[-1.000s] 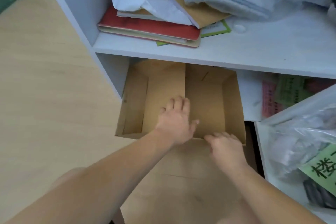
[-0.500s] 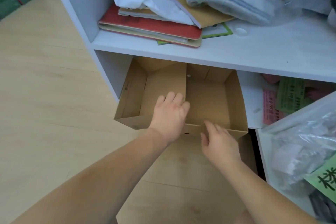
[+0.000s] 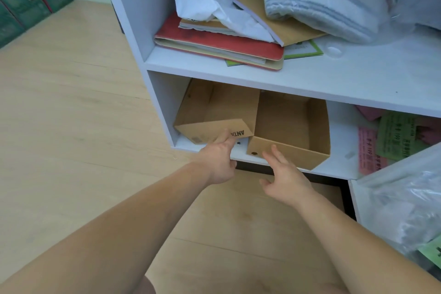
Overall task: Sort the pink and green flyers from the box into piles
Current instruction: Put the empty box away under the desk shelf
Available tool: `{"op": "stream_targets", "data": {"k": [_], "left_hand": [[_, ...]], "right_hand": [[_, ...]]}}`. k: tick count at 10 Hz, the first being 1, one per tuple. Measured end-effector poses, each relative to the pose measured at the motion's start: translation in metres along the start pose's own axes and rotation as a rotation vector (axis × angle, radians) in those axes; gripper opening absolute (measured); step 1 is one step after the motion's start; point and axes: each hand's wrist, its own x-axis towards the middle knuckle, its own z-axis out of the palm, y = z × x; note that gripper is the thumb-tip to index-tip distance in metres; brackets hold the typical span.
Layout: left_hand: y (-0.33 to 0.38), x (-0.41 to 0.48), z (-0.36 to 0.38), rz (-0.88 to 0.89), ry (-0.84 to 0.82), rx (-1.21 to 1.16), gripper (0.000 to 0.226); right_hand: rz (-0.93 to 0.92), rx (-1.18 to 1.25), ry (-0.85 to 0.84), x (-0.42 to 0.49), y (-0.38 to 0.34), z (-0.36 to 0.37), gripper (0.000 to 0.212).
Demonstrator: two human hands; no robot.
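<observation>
The brown cardboard box (image 3: 286, 122) has slid back, poked by the left hand (image 3: 218, 162) with a straight finger; right hand (image 3: 286, 176) fingers apart. Next: pink and green paper flyers (image 3: 391, 141), three o'clock.

Home room: white shelf unit (image 3: 262, 79) with folded towel (image 3: 322, 0), notebooks (image 3: 214, 43), wood floor (image 3: 59, 114).

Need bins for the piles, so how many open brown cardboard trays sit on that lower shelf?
2. The brown cardboard tray printed ANTA sits left, touched by the left hand; the plain brown cardboard tray sits beside it, near the right hand. More could be hidden.
</observation>
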Motion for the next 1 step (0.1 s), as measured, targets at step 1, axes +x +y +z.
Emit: {"op": "stream_targets", "data": {"k": [1], "left_hand": [[0.0001, -0.007, -0.0062, -0.006, 0.032, -0.038, 0.059]], "right_hand": [[-0.012, -0.019, 0.074, -0.0038, -0.0229, -0.0139, 0.057]]}}
